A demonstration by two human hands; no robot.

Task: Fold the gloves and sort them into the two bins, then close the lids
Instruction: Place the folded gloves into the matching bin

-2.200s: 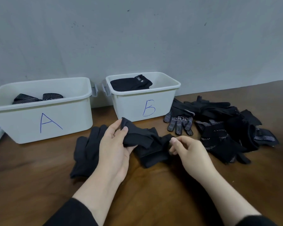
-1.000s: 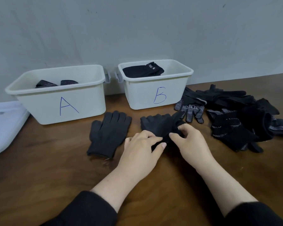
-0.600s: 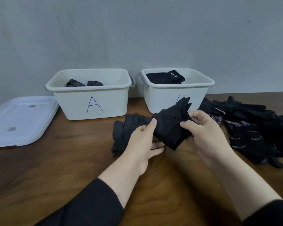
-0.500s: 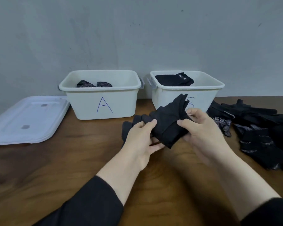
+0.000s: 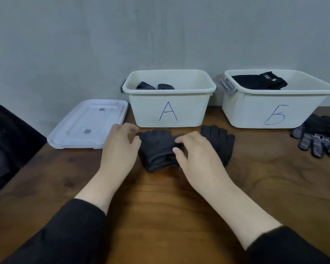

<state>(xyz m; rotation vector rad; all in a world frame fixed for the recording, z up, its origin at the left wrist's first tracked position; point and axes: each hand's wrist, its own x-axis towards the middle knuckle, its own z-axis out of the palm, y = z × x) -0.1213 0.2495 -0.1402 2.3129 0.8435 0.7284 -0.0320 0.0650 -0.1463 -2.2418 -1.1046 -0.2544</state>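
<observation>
I set the glove (image 5: 156, 149) flat on the table (image 5: 160, 197) before bin A (image 5: 169, 111) for folding. My right hand (image 5: 196, 159) pinches its edge, grip narrow; my left hand (image 5: 119, 149) steadies the other side, grip loose, holding nothing.

Bare table (image 5: 274, 187) lies open on the near side, wide to the right of the right hand (image 5: 196, 159) and narrower to the left of the left hand (image 5: 120, 149). Ahead, bin A (image 5: 170, 109) stands just behind the folded glove (image 5: 156, 149), leaving little room between them. A flat glove (image 5: 221, 141) lies just right of the right hand. Bin B (image 5: 271, 109) stands to the right, with a narrow gap between the bins. Both bins are open on top. A lid (image 5: 88, 124) lies left of bin A, and a glove pile (image 5: 318, 138) occupies the far right edge.
</observation>
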